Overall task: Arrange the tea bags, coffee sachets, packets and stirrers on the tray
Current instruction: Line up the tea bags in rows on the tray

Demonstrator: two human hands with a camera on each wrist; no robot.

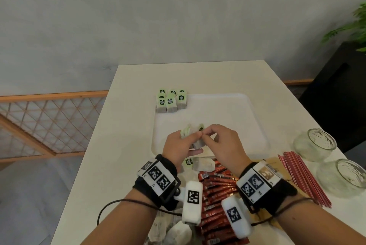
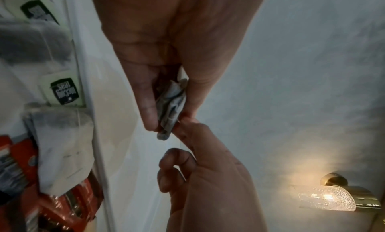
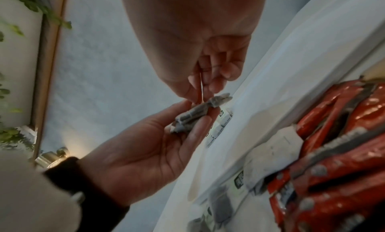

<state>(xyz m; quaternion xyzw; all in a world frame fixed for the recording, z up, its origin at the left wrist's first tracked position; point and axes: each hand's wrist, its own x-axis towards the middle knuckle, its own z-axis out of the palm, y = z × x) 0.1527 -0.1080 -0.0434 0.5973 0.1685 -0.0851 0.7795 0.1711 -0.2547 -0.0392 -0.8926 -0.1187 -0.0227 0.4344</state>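
Over the near part of the white tray (image 1: pixel 227 110), my left hand (image 1: pixel 190 137) grips a small bunch of tea bags (image 1: pixel 198 142), whose green tags (image 1: pixel 185 130) stick out above the fingers. The left wrist view shows the bags (image 2: pixel 171 107) pinched between thumb and fingers. My right hand (image 1: pixel 206 132) meets it and pinches one bag's tag and string (image 3: pixel 201 87) between thumb and forefinger. Several tea bags (image 1: pixel 171 101) stand in rows at the tray's far left corner.
Loose tea bags (image 1: pixel 202 163), a heap of red coffee sachets (image 1: pixel 217 185) and brown packets (image 1: pixel 277 163) lie between my wrists. Red stirrers (image 1: pixel 301 177) and two glass jars (image 1: pixel 315 143) sit at the right. A black cabinet (image 1: pixel 336 90) stands beyond the table's right edge.
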